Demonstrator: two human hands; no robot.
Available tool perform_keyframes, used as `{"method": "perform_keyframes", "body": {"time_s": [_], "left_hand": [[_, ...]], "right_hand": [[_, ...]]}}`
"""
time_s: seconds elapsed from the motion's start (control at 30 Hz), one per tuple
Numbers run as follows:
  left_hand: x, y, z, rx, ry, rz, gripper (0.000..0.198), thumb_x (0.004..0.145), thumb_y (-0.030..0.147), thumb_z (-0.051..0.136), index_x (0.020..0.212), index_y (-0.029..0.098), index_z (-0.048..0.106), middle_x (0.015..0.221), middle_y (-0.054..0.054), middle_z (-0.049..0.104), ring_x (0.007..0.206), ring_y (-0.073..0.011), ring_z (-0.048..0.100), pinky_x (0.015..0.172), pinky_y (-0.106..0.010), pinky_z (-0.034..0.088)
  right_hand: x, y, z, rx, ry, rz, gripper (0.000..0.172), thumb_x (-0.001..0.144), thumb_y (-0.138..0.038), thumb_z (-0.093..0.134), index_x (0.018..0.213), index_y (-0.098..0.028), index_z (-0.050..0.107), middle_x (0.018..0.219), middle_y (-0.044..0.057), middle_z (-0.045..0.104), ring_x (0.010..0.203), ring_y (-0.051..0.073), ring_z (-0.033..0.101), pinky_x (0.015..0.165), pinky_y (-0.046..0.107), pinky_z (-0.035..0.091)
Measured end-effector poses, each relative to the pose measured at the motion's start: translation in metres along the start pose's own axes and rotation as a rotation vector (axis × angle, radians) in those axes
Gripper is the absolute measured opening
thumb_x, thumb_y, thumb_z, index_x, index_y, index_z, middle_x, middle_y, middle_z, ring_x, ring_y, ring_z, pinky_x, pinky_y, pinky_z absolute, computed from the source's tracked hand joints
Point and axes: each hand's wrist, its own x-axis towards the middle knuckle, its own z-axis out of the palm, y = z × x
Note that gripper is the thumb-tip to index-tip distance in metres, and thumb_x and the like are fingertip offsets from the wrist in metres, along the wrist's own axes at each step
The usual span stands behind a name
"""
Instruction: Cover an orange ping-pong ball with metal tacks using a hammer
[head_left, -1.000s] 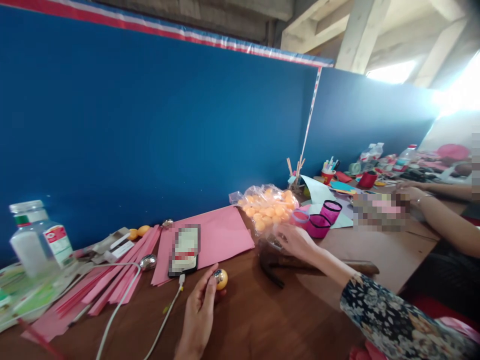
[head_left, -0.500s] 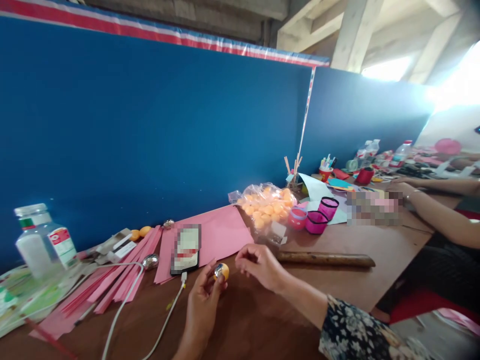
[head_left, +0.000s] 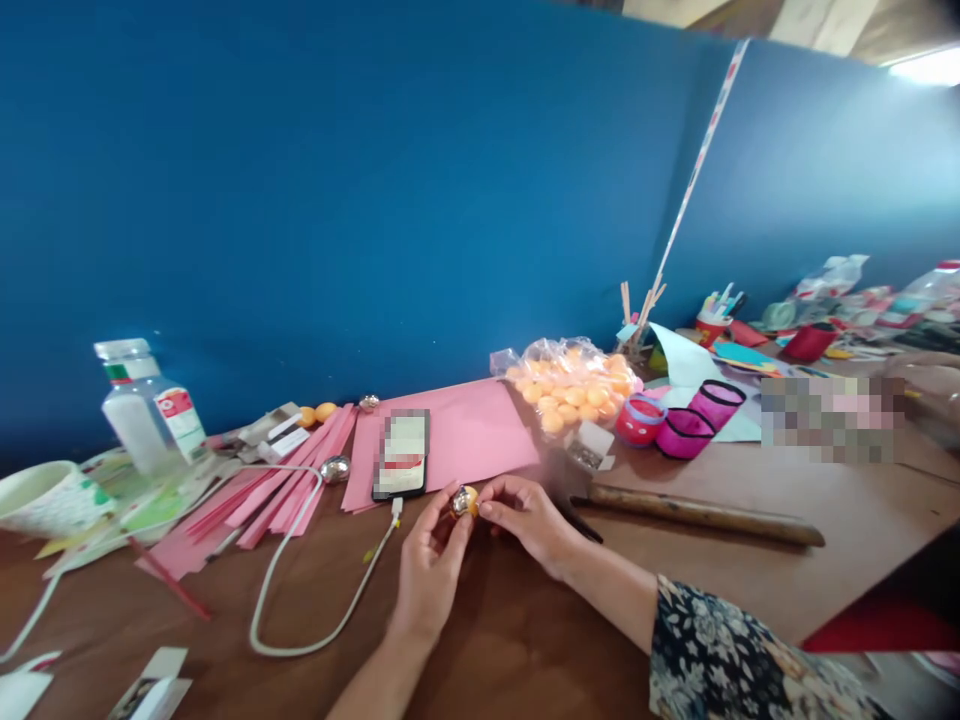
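My left hand (head_left: 431, 560) and my right hand (head_left: 529, 515) meet over the brown table (head_left: 510, 640). Both pinch one small orange ball with a silver patch (head_left: 465, 500), held just above the tabletop. Right behind it lies a phone (head_left: 403, 455) on a pink sheet (head_left: 472, 440), with a white cable (head_left: 300, 560) plugged into it. A clear bag of orange balls (head_left: 574, 385) sits to the right of the sheet.
A wooden stick (head_left: 705, 512) lies right of my hands. Pink paper strips (head_left: 277, 490), a silver ball (head_left: 334, 468), a white bottle (head_left: 146, 405) and a paper cup (head_left: 45, 495) stand at left. Pink cups (head_left: 701, 420) and another person's arm (head_left: 926, 385) are at right.
My right hand came from the bag of balls across to the ball in my left hand and now pinches it too. The camera tilted down and left.
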Motion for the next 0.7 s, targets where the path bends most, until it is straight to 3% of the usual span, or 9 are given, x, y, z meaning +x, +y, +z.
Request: {"method": "perform_keyframes", "body": {"time_s": [0.43,0.7], "left_hand": [[0.0019,-0.0055,0.0013,0.045,0.003,-0.033,0.051,0.075,0.03,0.059,0.124,0.017,0.048,0.118,-0.008,0.061,0.108,-0.0228,0.056,0.09,-0.033,0.046],[0.0012,0.0021,0.0055,0.091,0.018,-0.04,0.048,0.073,0.031,0.061,0.118,0.017,0.054,0.114,-0.008,0.064,0.105,-0.0241,0.058,0.09,-0.034,0.046]], "right_hand": [[-0.0021,0.0017,-0.0013,-0.045,-0.04,0.003,0.023,0.074,-0.038,0.063,0.074,-0.015,0.057,0.068,-0.001,0.055,0.062,0.01,0.049,0.062,0.023,0.041],[-0.0017,0.0004,-0.0036,-0.085,-0.091,-0.087,0.02,0.078,-0.036,0.06,0.073,-0.017,0.057,0.094,0.004,0.059,0.091,0.018,0.053,0.084,0.029,0.04]]}}
